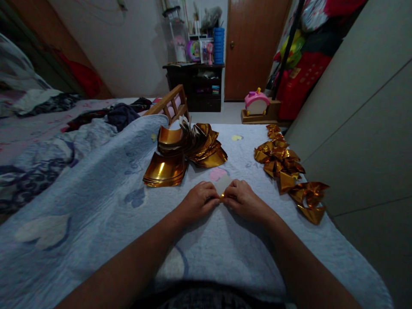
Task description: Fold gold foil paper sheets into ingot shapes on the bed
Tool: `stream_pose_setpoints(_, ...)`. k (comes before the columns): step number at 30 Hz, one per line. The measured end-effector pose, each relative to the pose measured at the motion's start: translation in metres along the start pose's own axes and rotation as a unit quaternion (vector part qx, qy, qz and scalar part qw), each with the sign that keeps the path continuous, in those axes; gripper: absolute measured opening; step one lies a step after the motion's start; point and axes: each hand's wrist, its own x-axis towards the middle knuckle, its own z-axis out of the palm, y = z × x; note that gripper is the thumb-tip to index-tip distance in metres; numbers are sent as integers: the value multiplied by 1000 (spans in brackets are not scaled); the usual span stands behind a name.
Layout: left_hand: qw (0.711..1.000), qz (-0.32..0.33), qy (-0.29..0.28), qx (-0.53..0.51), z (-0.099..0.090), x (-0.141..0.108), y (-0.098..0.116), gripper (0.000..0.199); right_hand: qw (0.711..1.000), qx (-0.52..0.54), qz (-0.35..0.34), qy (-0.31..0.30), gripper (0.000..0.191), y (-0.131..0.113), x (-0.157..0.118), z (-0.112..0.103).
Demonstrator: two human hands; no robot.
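Observation:
Between my hands is a small sheet of gold foil paper (223, 183), its pale back facing up and its near edge turned over to show gold. My left hand (201, 199) pinches the near edge from the left. Close beside it, my right hand (243, 199) pinches the same edge from the right. Fingers cover much of the sheet. Ahead and to the left lie fanned stacks of gold foil sheets (165, 169), some curled upward. Along the right side sits a row of folded gold foil pieces (278, 156), the nearest one (310, 199) standing apart in size.
A pale blue quilt (193, 262) with heart shapes lies under everything, bunched up at left. Beyond stand a wooden rail (170, 105), a dark cabinet (195, 88), a pink toy case (256, 103) and a wooden door (254, 51). A pale panel (363, 107) rises close on the right.

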Motion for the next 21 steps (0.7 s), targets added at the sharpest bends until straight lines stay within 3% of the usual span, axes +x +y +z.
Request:
stream_pose_setpoints(11, 999, -50, -2, -15, -2, 1, 4, 10, 998, 18, 66, -1, 11, -7, 3, 2)
stream_pose_setpoints(21, 997, -69, -25, 27, -2, 1, 7, 15, 994, -48, 95, -23, 17, -9, 8, 5)
